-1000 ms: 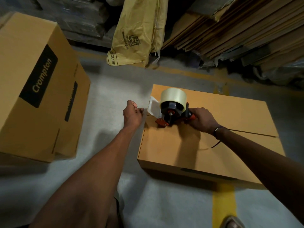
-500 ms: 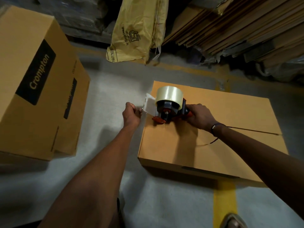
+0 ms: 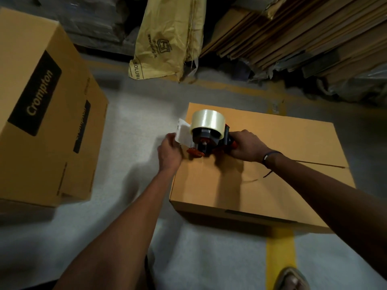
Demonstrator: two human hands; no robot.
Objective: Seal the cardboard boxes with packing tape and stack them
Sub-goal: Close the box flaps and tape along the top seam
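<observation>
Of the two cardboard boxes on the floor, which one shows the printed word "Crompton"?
The tall box at left: a black label reads "Crompton". The low box under the tape dispenser has a plain top.

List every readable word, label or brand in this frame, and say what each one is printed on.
"Crompton": black panel on the large cardboard box at left.
"SOLUBL", cut off: lower edge of the yellow sack.
Logo and small line on the sack: too small to read.
Second black panel on that box's side: blurred, unreadable.
Box being taped: no text readable.
</observation>
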